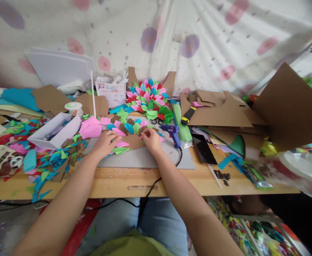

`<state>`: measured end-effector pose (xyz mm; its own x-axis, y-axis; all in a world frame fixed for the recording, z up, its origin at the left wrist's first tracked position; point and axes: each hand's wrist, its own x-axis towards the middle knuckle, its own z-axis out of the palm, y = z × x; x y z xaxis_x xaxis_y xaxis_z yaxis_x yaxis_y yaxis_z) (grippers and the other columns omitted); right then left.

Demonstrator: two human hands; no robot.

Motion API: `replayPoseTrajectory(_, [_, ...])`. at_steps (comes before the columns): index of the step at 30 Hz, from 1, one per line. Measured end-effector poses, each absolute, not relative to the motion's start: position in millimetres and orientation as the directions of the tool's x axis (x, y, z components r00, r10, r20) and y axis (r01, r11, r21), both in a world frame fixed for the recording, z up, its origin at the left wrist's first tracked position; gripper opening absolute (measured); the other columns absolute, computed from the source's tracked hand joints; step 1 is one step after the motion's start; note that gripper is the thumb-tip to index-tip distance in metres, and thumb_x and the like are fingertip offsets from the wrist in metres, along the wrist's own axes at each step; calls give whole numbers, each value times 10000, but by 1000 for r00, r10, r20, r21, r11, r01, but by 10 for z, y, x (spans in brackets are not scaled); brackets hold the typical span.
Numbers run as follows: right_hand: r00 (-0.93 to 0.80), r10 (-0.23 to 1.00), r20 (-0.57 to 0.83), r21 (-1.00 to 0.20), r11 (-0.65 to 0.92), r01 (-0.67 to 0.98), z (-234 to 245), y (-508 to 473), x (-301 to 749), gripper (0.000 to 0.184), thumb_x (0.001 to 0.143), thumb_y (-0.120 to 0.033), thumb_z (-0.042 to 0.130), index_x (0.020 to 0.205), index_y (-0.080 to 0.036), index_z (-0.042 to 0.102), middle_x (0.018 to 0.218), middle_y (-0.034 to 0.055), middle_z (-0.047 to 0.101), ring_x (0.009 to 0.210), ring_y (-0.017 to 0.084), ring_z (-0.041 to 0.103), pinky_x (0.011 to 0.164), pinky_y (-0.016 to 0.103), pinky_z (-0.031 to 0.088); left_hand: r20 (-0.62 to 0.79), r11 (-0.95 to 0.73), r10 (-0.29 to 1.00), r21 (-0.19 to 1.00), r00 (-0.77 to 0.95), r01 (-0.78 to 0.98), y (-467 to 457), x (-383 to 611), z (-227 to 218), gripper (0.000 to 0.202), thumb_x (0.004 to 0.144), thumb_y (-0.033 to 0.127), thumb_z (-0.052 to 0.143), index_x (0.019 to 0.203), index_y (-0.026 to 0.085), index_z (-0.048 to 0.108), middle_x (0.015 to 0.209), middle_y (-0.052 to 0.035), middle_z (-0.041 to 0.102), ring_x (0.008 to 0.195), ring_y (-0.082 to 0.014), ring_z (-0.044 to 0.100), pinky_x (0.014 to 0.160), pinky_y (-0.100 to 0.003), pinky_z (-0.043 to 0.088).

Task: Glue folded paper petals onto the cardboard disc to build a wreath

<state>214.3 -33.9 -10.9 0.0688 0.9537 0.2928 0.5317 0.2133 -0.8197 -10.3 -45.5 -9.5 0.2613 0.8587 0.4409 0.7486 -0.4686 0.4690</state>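
A piece of brown cardboard lies on a grey board in front of me. Pleated paper petals in blue, green, pink and brown fan around its edge. My left hand rests flat over the left petals, fingers stretched out. At the right side of the fan, my right hand pinches at a paper petal by the cardboard's edge; its fingertips partly hide it. A blue glue gun stands just right of my right hand, its black cord running down over the table edge.
Behind is a finished-looking bunch of colourful paper petals. Left are a white box and many paper scraps. Right are a phone, a yellow-black cutter, green crepe paper and stacked cardboard.
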Motion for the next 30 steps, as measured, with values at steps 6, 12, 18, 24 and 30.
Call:
replayPoseTrajectory(6, [143,940,311,-853,210,477,-107,-297,2205,66,736,-259,537,702,-203,545,682,-4,611,656,150,568,671,271,439,440,-359,894,587,87,726,-330,-198,70,281,793,431,495,790,212,673,878,-61,669,868,-196,590,798,-315,473])
replayPoseTrajectory(12, [210,931,299,-871,176,458,-86,-263,2275,81,749,-254,514,734,-191,563,714,12,622,663,154,564,676,274,436,364,-249,931,654,-9,715,16,-203,272,142,710,305,586,780,229,683,926,-38,694,898,-209,614,811,-327,473])
replayPoseTrajectory(18, [229,929,292,-888,174,426,-72,-246,2322,95,756,-270,498,742,-201,562,716,5,630,657,151,563,659,263,433,312,-227,950,686,2,691,272,-83,266,195,654,279,592,813,207,680,883,-56,702,782,-204,626,725,-328,487])
replayPoseTrajectory(24, [250,928,275,-886,144,440,-90,-202,2351,103,751,-274,490,731,-208,566,726,1,643,666,150,566,673,264,433,293,-190,955,726,-47,660,380,-96,156,258,641,248,558,869,182,660,908,-74,694,806,-203,628,764,-341,496])
replayPoseTrajectory(30, [217,933,288,-883,170,438,-83,-223,2318,100,756,-274,499,742,-207,572,729,2,649,662,150,569,664,262,438,440,-271,898,557,-2,785,263,-216,198,218,689,259,562,876,204,660,940,-69,661,872,-214,606,845,-361,465])
